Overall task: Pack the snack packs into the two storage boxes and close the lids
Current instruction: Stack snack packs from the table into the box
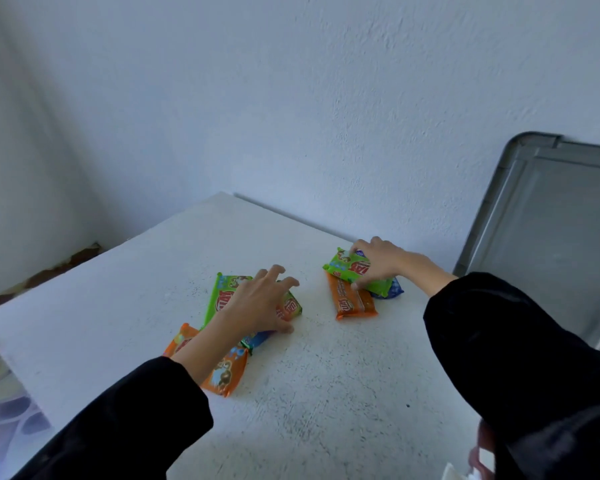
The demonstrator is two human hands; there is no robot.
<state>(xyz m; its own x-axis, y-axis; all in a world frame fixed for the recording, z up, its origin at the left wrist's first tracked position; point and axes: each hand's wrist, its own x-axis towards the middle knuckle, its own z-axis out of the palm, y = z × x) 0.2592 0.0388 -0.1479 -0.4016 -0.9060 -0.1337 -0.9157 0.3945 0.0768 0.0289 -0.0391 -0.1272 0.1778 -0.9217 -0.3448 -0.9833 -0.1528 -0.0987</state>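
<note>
One wall (pixel 326 98): pale, rough plaster, behind everything.
Table (pixel 326 393): white, speckled, its far corner towards the wall. It carries every snack pack in view.
Grey lid (pixel 551 237): stands upright at far right, beyond the table's right edge.
Sleeves (pixel 136 420): black, one on each arm stretched forward.
Left hand (pixel 257 303): palm down over the left pile, fingers spread and arched, thumb low at the pile's right side. No closed grip shows.
Right hand (pixel 378 263): pinches the right green pack (pixel 343 268) — fingers on its far edge, thumb on its near edge.
Left pile: left green pack (pixel 222 292) under the palm, left blue pack (pixel 257 339) partly hidden, and two orange packs (pixel 226 375) nearest the camera.
Right pile: the held green pack on top, lying over the right orange pack (pixel 350 303) and the right blue pack (pixel 394 289).
</note>
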